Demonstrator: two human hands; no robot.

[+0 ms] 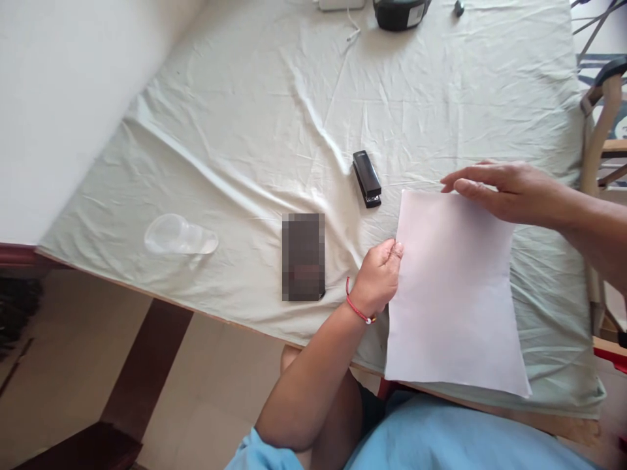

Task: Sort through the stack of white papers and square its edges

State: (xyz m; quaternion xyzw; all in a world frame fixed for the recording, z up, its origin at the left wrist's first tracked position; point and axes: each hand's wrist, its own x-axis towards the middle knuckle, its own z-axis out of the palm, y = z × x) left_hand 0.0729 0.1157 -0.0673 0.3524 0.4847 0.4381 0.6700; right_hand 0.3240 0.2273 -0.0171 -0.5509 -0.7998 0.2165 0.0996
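Note:
My left hand (377, 277) pinches the left edge of a stack of white paper sheets (453, 294), thumb on top. The stack lies near the table's front edge, its lower corners slightly fanned. Over the top right part of the paper is my right hand (514, 192), fingers stretched out to the left along the upper edge. Whether its fingertips press on the sheets I cannot tell. Just beyond the paper's top left corner sits a black stapler (367, 179). To the left of my left wrist lies a dark, pixelated rectangular object (302, 257).
A pale green cloth (235, 150) with wrinkles covers the table. On the left stands a clear plastic container (179, 235). At the far side are a black rounded object (399, 14), a white device with a cable (340, 4) and a small dark item (458, 8). A wooden chair (600, 124) is at the right.

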